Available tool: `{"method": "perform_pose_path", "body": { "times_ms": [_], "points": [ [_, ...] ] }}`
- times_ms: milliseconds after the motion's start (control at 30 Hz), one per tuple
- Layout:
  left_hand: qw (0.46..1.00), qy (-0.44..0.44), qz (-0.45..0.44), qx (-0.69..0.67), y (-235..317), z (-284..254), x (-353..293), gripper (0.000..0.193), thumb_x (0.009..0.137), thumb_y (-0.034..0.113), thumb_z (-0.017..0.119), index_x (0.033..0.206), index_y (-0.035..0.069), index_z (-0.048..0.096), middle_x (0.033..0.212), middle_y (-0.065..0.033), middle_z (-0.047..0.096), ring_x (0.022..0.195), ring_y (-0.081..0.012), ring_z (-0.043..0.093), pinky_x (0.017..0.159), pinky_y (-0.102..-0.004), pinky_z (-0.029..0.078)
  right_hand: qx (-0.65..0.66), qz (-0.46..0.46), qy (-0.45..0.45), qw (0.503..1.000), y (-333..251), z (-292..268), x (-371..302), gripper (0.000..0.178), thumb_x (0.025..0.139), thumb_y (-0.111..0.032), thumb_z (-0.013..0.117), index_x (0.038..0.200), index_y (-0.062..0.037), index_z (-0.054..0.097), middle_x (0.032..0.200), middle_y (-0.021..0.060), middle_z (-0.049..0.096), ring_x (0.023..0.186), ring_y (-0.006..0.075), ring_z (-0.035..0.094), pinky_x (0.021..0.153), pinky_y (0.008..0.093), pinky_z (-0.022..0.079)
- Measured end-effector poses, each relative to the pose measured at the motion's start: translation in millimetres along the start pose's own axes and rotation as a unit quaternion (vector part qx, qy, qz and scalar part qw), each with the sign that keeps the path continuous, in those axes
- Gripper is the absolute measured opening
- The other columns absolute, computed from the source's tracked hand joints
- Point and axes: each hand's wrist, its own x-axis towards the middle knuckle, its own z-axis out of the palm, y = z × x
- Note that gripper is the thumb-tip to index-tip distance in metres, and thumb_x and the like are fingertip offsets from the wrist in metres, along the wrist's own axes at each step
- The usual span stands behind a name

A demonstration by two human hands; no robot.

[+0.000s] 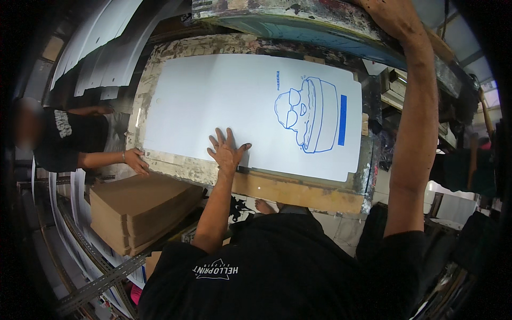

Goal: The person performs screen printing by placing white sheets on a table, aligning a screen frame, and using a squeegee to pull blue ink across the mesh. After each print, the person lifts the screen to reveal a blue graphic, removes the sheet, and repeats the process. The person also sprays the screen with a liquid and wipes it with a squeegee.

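A large white sheet (213, 96) lies on a worn, paint-stained printing board (298, 188). Toward its right end it bears a blue line drawing (321, 114) of a cartoon figure with a solid blue bar. My left hand (226, 156) rests on the sheet's near edge, palm down with fingers spread. At the far right, my right hand (393, 17) grips the edge of a raised screen frame (298, 26), whose blue-green mesh underside tilts above the board's far side. Some of its fingers are cut off by the picture's top edge.
A co-worker's hand (137, 161) touches the board's left near corner. Below it stands a stack of brown cardboard (144, 205). White sheets (101, 37) lie on racks at the far left. A metal rail (101, 282) crosses the lower left.
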Motion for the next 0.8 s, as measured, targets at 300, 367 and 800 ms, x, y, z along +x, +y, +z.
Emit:
{"method": "perform_pose_path", "body": {
  "times_ms": [300, 367, 800],
  "points": [
    [0.999, 0.008, -0.017, -0.033, 3, 4, 1, 0.099, 0.068, 0.063, 0.079, 0.151, 0.020, 0.043, 0.162, -0.0224, 0.021, 0.148, -0.0479, 0.014, 0.108, -0.0673, 0.020, -0.033, -0.029, 0.055, 0.998, -25, 1, -25, 0.047, 0.075, -0.026, 0.061, 0.112, 0.0006, 0.071, 0.102, 0.0245, 0.071, 0.091, 0.0377, 0.068, 0.086, 0.0405, 0.053],
    [0.999, 0.004, -0.018, -0.038, 7, 5, 2, 0.098, 0.068, 0.061, 0.080, 0.150, 0.021, 0.044, 0.162, -0.0227, 0.021, 0.149, -0.0473, 0.014, 0.108, -0.0671, 0.019, -0.036, -0.019, 0.062, 0.997, -18, 4, -27, 0.048, 0.074, -0.026, 0.062, 0.113, 0.0011, 0.070, 0.105, 0.0256, 0.070, 0.096, 0.0395, 0.067, 0.089, 0.0408, 0.052],
    [0.998, 0.049, 0.025, -0.032, 12, -7, 11, 0.096, 0.067, 0.059, 0.082, 0.147, 0.018, 0.048, 0.154, -0.0213, 0.037, 0.144, -0.0440, 0.028, 0.108, -0.0635, 0.026, -0.071, -0.085, 0.087, 0.990, 1, 50, -84, 0.054, 0.075, -0.030, 0.070, 0.127, -0.0160, 0.067, 0.100, 0.0223, 0.071, 0.087, 0.0374, 0.070, 0.077, 0.0423, 0.054]
  ]
}}
